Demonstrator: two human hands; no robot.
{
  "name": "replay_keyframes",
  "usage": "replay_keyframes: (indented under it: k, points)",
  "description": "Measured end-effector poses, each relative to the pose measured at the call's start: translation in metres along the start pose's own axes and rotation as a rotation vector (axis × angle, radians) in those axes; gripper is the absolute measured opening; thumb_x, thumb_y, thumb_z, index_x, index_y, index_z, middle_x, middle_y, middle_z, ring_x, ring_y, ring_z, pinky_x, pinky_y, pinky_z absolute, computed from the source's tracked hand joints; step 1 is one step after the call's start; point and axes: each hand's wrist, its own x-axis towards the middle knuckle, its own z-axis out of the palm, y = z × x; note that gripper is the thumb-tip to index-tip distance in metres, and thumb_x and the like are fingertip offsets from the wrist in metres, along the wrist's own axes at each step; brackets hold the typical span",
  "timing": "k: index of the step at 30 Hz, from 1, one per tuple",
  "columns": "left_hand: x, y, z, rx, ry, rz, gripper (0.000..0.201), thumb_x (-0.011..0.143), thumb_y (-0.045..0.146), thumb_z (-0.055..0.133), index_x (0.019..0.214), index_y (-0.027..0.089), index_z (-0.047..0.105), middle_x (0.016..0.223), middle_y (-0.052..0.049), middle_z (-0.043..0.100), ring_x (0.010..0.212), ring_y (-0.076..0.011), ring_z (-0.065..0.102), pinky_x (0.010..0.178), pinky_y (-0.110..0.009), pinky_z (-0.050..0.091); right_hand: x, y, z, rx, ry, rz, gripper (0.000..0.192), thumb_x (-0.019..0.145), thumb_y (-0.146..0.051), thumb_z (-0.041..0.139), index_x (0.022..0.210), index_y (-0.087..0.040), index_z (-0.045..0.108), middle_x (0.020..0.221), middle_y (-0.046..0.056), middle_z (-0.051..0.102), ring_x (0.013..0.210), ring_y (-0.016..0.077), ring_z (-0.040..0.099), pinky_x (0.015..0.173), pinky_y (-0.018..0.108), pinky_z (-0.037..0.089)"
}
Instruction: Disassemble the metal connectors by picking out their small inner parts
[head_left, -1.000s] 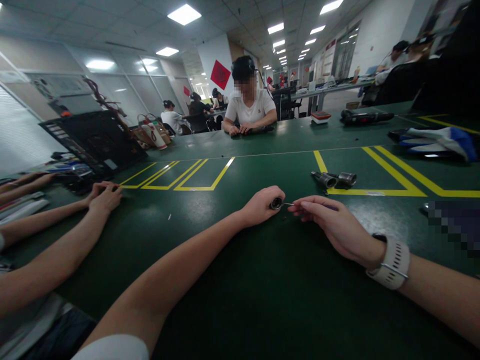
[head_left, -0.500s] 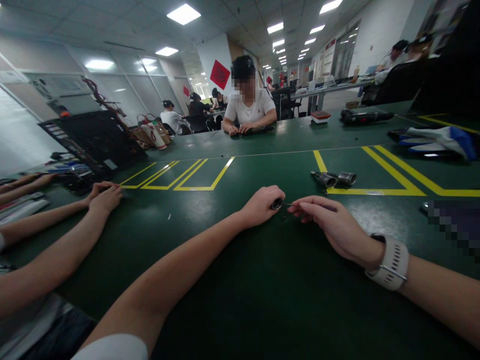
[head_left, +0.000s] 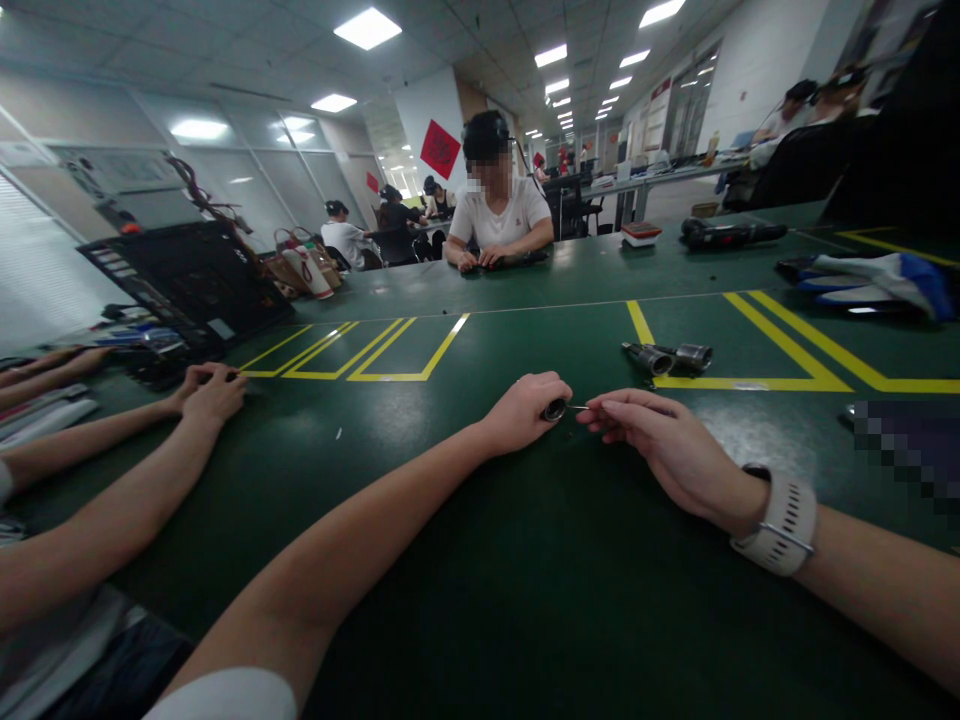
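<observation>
My left hand [head_left: 525,412] is closed around a dark cylindrical metal part whose round open end [head_left: 554,410] faces me and to the right. Most of that part is hidden inside my fist. Between thumb and fingertips, my right hand [head_left: 651,432] pinches a thin metal-tipped tool [head_left: 577,407]. Its fine tip points left, close to the open end of the cylinder; I cannot tell whether they touch. Farther off, to the right, two similar dark metal cylindrical parts [head_left: 694,357] with narrow stems lie side by side on the green table [head_left: 450,530].
Yellow tape lines [head_left: 757,384] mark the table. At the right are a dark flat object [head_left: 907,445] and blue-and-white gloves [head_left: 877,280]; a black tool [head_left: 731,232] lies behind. A person [head_left: 500,215] sits opposite. A co-worker's hands [head_left: 214,392] rest at the left.
Both hands stay nearly in place, my right hand shifting very slightly. The thin tool's tip still lies near the cylinder's open end.
</observation>
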Motion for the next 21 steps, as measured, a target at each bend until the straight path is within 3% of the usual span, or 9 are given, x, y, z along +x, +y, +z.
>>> replay_keyframes:
  k: [13, 21]
  points:
    - [0.0002, -0.0006, 0.0004, 0.030, -0.014, 0.038, 0.006, 0.078, 0.013, 0.047, 0.083, 0.016, 0.050, 0.082, -0.003, 0.053, 0.074, -0.0144, 0.049, 0.069, -0.027, 0.039, 0.0024, 0.0022, -0.0026, 0.069, 0.012, -0.013, 0.013, 0.078, -0.027, 0.061, 0.080, -0.017, 0.070, 0.085, 0.006, 0.069, 0.083, 0.0185, 0.061, 0.074, 0.033, 0.044]
    - [0.0004, 0.0008, -0.0018, 0.046, -0.057, -0.015, 0.007, 0.078, 0.014, 0.049, 0.085, 0.016, 0.050, 0.084, -0.003, 0.054, 0.077, -0.0150, 0.050, 0.071, -0.028, 0.039, 0.0013, 0.0018, -0.0021, 0.093, 0.061, -0.028, 0.012, 0.075, -0.025, 0.062, 0.075, -0.017, 0.071, 0.079, 0.006, 0.070, 0.077, 0.0173, 0.061, 0.070, 0.031, 0.045]
